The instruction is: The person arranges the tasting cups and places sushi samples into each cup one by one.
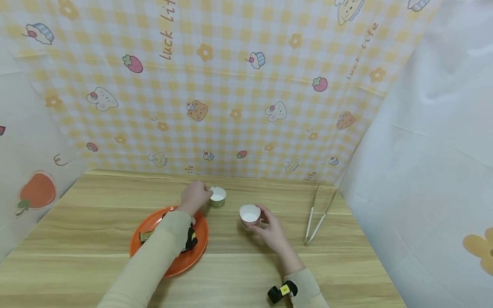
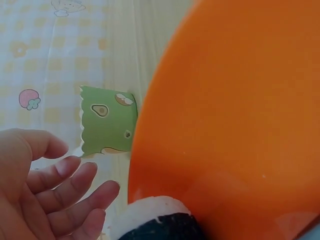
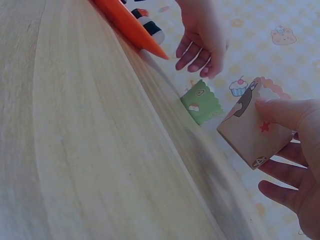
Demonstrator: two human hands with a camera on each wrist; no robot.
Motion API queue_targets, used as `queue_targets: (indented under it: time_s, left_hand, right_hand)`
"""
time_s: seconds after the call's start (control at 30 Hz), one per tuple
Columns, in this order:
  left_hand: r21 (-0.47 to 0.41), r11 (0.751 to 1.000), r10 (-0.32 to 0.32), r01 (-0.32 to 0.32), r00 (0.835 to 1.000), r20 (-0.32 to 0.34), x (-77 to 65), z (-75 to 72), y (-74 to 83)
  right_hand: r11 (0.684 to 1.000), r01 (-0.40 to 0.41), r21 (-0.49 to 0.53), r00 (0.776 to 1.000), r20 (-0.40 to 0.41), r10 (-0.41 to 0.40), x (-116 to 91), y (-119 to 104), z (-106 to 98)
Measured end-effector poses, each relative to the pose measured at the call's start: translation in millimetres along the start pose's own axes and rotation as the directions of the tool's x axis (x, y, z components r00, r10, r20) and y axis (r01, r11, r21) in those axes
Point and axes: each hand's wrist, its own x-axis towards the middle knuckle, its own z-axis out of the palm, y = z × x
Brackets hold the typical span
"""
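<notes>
A green paper baking cup [image 1: 218, 203] with an avocado print stands on the table, just right of my left hand [image 1: 194, 197]. In the left wrist view, that hand's fingers are loosely bent and apart beside the green cup [image 2: 112, 120], with nothing gripped between them. My right hand [image 1: 272, 233] holds a second paper cup, light brown with a white inside [image 1: 250, 213], between thumb and fingers. In the right wrist view, the thumb lies on the near side of this brown cup [image 3: 265, 135]. The cup is tilted in that view.
Beneath my left forearm, an orange plate [image 1: 135, 244] carries several pieces of rice wrapped in dark seaweed [image 2: 162, 225], partly hidden by the sleeve. Metal tongs [image 1: 311, 222] lie at the right of the wooden table [image 1: 231, 265]. A patterned cloth [image 1: 231, 90] hangs behind.
</notes>
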Motion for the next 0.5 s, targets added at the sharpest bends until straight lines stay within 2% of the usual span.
queue_targets:
  time_s: [0.2, 0.37, 0.5]
  left_hand:
    - [0.024, 1.000, 0.007, -0.006, 1.000, -0.028, -1.1, -2.5, 7.0]
    - [0.065, 0.997, 0.043, -0.040, 0.998, -0.054, -1.4, -4.4, 14.9]
    - [0.066, 0.996, 0.067, -0.062, 0.996, -0.067, -3.7, -5.5, 20.5]
  right_hand:
    - [1.000, -0.010, 0.008, 1.000, -0.001, 0.010, -0.2, -1.1, -1.3]
    - [1.000, -0.028, 0.015, 1.000, -0.005, 0.028, 0.0, -1.1, -1.8]
    - [0.999, -0.036, 0.016, 0.999, -0.009, 0.036, -0.1, -1.3, -2.0]
